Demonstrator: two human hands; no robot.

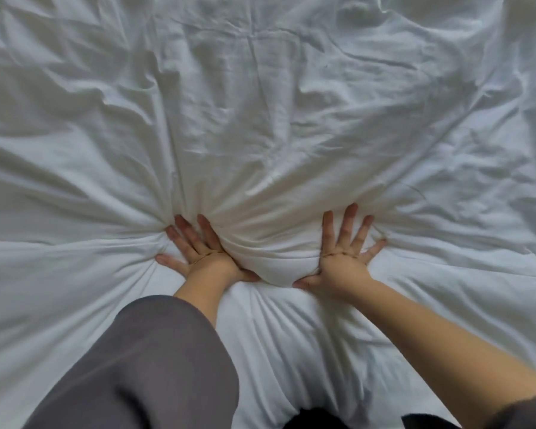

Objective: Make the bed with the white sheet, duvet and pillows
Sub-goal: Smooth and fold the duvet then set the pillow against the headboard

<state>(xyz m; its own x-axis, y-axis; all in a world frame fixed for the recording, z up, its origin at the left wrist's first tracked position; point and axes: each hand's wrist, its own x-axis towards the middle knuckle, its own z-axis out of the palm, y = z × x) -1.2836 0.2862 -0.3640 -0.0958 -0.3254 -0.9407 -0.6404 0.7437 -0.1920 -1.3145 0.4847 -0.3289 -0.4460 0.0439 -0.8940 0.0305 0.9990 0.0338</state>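
Observation:
White, wrinkled bedding, a duvet (260, 119), fills the whole head view. My left hand (201, 252) lies flat on it with fingers spread, pressing down left of centre. My right hand (344, 255) presses flat beside it, fingers fanned out. Between the two hands the fabric bulges up in a soft ridge, and creases radiate outward from both palms. No pillows are in view.
A grey sleeve (143, 366) covers my left arm at the bottom left. My right forearm (446, 342) is bare. A dark patch of clothing (316, 421) shows at the bottom edge. The bedding runs past every edge of the frame.

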